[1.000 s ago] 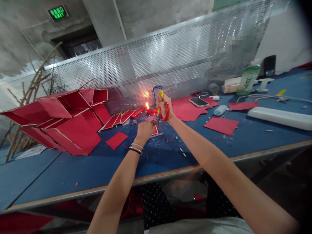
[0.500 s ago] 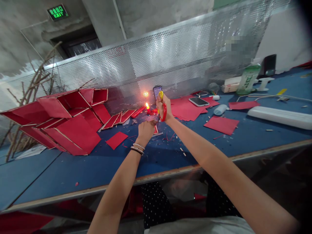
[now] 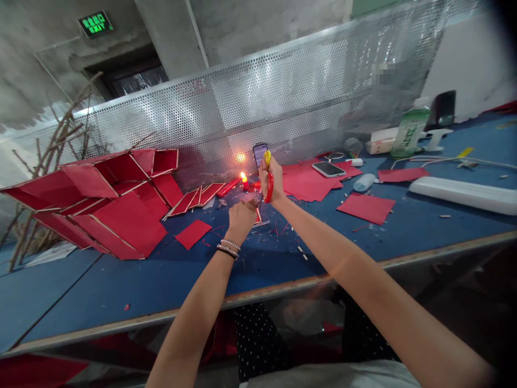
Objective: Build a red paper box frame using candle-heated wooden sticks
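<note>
My right hand (image 3: 273, 180) grips red and yellow scissors (image 3: 267, 183), blades pointing down toward my left hand. My left hand (image 3: 241, 215), bracelets on its wrist, is closed on a small piece that I cannot make out, held right under the scissor blades. Both hands hover over the blue table (image 3: 153, 280), above a litter of small scraps. Just behind them a red candle (image 3: 243, 180) burns, and a phone (image 3: 260, 153) stands upright against the perforated metal screen (image 3: 283, 97).
A large red paper and stick structure (image 3: 105, 199) fills the left of the table, with dry branches (image 3: 52, 156) behind it. Red paper sheets (image 3: 365, 207), a second phone (image 3: 329, 168), a green bottle (image 3: 410, 132) and a white tube (image 3: 460, 194) lie to the right.
The scissor handles have come together, from spread wide to nearly closed. My left hand stays under the blades, shifted very slightly.
</note>
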### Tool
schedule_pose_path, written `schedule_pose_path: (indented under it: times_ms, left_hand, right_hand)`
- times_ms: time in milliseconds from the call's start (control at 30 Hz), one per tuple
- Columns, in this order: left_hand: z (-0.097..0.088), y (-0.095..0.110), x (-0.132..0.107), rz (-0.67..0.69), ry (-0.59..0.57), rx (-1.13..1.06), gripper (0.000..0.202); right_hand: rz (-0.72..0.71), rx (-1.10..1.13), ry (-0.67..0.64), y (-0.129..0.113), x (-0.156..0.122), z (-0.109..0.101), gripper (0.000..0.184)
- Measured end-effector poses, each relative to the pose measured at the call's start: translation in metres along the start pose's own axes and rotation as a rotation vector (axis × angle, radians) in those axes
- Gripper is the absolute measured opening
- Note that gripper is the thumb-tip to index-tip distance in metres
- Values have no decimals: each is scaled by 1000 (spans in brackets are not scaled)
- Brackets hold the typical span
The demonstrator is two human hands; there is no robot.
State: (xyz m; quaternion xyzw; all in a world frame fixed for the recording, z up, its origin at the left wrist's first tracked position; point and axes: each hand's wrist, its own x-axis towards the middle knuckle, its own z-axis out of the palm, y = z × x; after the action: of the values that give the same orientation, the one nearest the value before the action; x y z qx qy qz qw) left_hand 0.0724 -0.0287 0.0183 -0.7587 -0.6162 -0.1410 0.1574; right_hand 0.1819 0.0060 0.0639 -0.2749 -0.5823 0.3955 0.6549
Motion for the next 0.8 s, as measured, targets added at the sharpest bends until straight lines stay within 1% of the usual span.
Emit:
schedule_pose_path:
  times_ms: [67,100,233,300,367,433,500,567,633,700,733,800]
  left_hand:
    - [-2,1,1,-26,-5,-15,39]
    - [-4,0,1,-32,-5,-21,40]
    - [-4,-11,5,14,19,-10,41]
    - [-1,-19,6,45,17,-9,40]
    - [6,-27,9,50,-4,-28,38]
    - [13,-33,12,20,-33,-64,34]
    - [20,-40,16,-30,-56,-113,33]
    - [25,-46,20,-65,-58,-155,32]
    - [30,-51,22,-55,-33,-175,29]
    - [33,-56,24,-21,0,-179,27]
    - [34,-58,24,-6,17,-186,26]
    - [36,-62,24,3,44,-229,24]
  right_hand:
    - [-67,4,126,1,2,-2,16]
    - [-81,2,148,1,3,-4,17]
    - [-97,-45,87,-2,11,-17,20]
    - [-111,-90,52,-5,16,-24,19]
    - [-142,-202,45,-8,18,-31,15]
    - [-162,-436,52,-7,18,-35,13]
    - [-140,-775,8,-1,15,-39,20]
    - [-69,-1135,-82,9,9,-42,32]
    - [61,-1429,-179,21,3,-46,41]
    - [223,-1601,-279,32,-1,-51,42]
    - [252,-1652,-312,36,-2,-54,41]
    - [240,-1716,-341,41,-2,-59,40]
